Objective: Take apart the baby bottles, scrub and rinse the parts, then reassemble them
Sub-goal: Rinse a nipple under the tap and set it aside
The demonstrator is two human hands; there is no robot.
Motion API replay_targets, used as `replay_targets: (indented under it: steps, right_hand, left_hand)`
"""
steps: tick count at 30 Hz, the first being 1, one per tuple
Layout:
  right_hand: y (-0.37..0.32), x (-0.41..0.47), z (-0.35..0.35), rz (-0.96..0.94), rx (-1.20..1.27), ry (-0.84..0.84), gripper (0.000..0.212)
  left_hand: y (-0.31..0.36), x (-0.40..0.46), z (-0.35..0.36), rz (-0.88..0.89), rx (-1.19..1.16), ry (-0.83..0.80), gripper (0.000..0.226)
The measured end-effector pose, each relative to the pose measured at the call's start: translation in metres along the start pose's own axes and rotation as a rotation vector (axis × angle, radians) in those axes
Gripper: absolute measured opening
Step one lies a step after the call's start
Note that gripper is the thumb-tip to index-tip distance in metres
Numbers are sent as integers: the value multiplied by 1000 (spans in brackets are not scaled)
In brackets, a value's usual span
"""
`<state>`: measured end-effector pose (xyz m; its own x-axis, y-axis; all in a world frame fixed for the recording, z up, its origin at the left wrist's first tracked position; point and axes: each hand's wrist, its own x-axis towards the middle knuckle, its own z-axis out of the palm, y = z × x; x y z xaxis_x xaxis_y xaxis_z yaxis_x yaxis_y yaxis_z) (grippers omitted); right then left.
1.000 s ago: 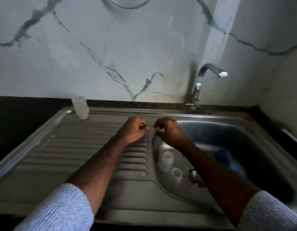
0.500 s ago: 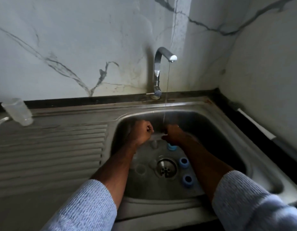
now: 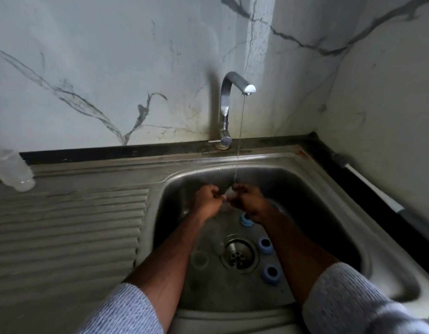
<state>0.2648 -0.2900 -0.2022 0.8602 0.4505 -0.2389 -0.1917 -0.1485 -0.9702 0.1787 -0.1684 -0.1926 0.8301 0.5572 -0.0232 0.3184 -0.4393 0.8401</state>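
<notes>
Rinsing, by the look of it: left hand point(image 3: 207, 201) and right hand point(image 3: 247, 201), frame centre, fingers curled pinching a small clear part point(image 3: 226, 197) under thin tap stream point(image 3: 240, 141); part's identity unclear. Blue plastic rings point(image 3: 265, 245) on steel sink point(image 3: 329, 189) floor, lower right; clear bottle body point(image 3: 12, 171) far left. Next probably: turn part under water, set aside

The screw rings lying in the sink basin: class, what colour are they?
Blue, with dark open centres. The head view shows the screw rings best, right of the drain.

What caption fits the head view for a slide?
Both hands rinse a small clear part under the running tap; blue rings lie in the sink.
</notes>
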Motion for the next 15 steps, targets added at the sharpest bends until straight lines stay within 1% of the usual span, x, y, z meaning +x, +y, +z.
replay_targets:
  steps: [1, 2, 4, 7, 9, 11, 15]
  right_hand:
    - [-1, 0, -2, 12, 112, -42, 27]
    - [-2, -2, -1, 10, 166, -87, 30]
    - [-5, -5, 0, -25, 166, -117, 33]
    - [-11, -12, 0, -91, 85, -89, 31]
    - [-14, -14, 0, -139, -2, -29, 24]
    - [-12, -12, 1, -178, -91, 10, 16]
    - [-16, -16, 1, -184, -273, 62, 18]
  left_hand:
    - [1, -1, 2, -27, -59, -25, 15]
    - [2, -3, 3, -31, -109, -59, 6]
    - [4, -5, 4, 3, -147, -106, 11]
    - [6, -7, 1, 83, -115, -100, 14]
    - [9, -8, 2, 130, -121, -88, 17]
    - [8, -8, 3, 140, -163, -90, 21]
    - [6, -7, 4, 140, -150, -56, 17]
